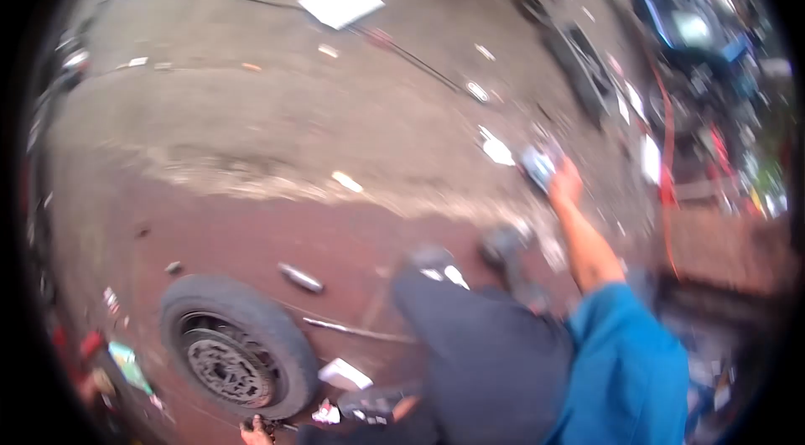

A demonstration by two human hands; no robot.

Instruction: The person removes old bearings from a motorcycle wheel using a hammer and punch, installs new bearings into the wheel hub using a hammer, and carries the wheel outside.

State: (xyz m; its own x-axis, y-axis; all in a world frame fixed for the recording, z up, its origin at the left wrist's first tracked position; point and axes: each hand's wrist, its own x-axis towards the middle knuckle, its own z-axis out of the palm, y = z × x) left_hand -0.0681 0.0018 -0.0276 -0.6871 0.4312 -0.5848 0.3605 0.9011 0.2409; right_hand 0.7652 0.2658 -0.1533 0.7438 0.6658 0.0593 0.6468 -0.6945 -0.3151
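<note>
My right hand [566, 183], at the end of a blue sleeve, reaches out over the ground on the right. Its fingers are closed round a small bluish-grey object [537, 167], blurred by motion. At the bottom edge, my left hand [257, 431] is partly cut off, just below a wheel with a tyre [306, 361] that lies on the reddish floor. The left fingers are curled at a small dark item too small to name. A metal rod [352, 330] and a silvery cylinder [300, 278] lie to the right of the wheel.
A white sheet [342, 3] lies on the ground near the top, with a dark cable by it. A long dark metal part [583, 68] rests at the upper right. Beyond it runs an orange hose [667, 135], near blurred vehicles. Scraps are scattered about.
</note>
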